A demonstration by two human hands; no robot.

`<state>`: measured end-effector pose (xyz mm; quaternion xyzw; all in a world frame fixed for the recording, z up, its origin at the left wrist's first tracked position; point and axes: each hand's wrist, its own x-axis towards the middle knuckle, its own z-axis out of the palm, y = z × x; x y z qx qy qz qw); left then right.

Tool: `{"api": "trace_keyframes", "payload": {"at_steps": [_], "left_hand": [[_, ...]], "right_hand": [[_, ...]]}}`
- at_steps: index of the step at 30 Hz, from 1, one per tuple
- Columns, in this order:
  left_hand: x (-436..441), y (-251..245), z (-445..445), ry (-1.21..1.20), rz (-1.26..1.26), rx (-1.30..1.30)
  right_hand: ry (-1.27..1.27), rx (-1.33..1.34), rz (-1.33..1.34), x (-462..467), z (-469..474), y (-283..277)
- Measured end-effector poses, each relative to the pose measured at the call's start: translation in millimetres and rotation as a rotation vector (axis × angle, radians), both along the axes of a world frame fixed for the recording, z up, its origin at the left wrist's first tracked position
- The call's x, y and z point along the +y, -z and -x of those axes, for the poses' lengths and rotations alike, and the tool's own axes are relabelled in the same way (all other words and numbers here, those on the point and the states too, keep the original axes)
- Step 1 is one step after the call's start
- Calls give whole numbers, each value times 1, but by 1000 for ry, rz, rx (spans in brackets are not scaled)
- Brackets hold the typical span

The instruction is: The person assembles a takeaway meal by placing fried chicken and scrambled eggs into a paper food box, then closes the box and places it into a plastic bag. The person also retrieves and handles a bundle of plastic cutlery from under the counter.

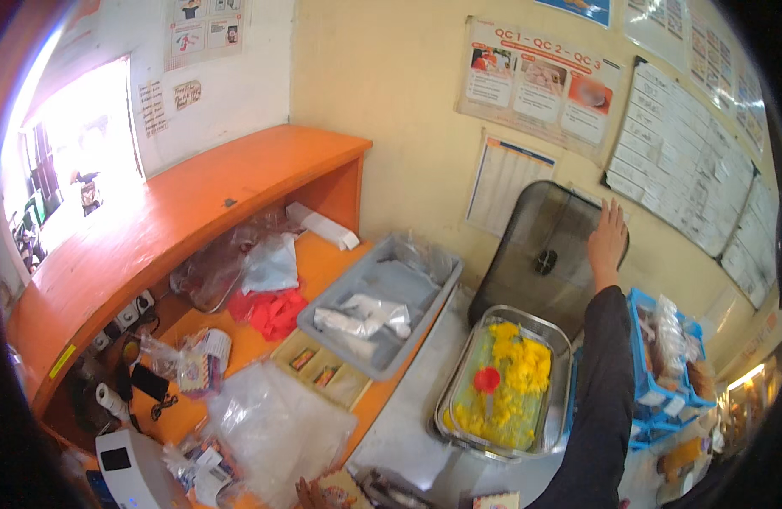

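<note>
My right hand (607, 242) lies against the upper right edge of a dark see-through plastic lid (537, 254), its fingers straight. The lid stands steeply tilted by the wall; whether my fingers grip it is not clear. Below it is a perforated metal tray (446, 397) with an inner container of yellow food pieces (521, 362). A red scoop (487, 380) lies among them. At the bottom edge, partly cut off, my left hand (309, 493) is beside or on a printed paper packet (340, 488); its grip is hidden.
A grey plastic tub (308, 318) with plastic bags stands left of the metal tray, next to a divided tray (359, 396). Clear plastic bags (276, 413) lie on the orange counter, under an orange shelf (238, 172). Blue baskets (674, 394) stand at right. A white device (136, 471) is lower left.
</note>
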<state>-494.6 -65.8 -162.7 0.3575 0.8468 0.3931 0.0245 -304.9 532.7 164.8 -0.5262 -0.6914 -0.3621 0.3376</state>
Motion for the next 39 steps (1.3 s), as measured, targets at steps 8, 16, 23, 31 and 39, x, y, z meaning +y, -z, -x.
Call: {"api": "trace_keyframes", "payload": {"at_steps": [8, 16, 23, 31, 39], "left_hand": [[22, -21, 3, 39, 153, -26], [10, -19, 13, 308, 216, -172], [5, 3, 52, 117, -213, -261], [-43, 46, 157, -96, 52, 88], [-64, 65, 116, 92, -21, 101]], "right_hand": [[97, 4, 6, 128, -4, 27], [19, -132, -186, -95, -65, 23], [-317, -158, 409, -368, -59, 111], [-665, -52, 656, -456, 13, 159], [-1424, -216, 1102, -526, 241, 243]]}}
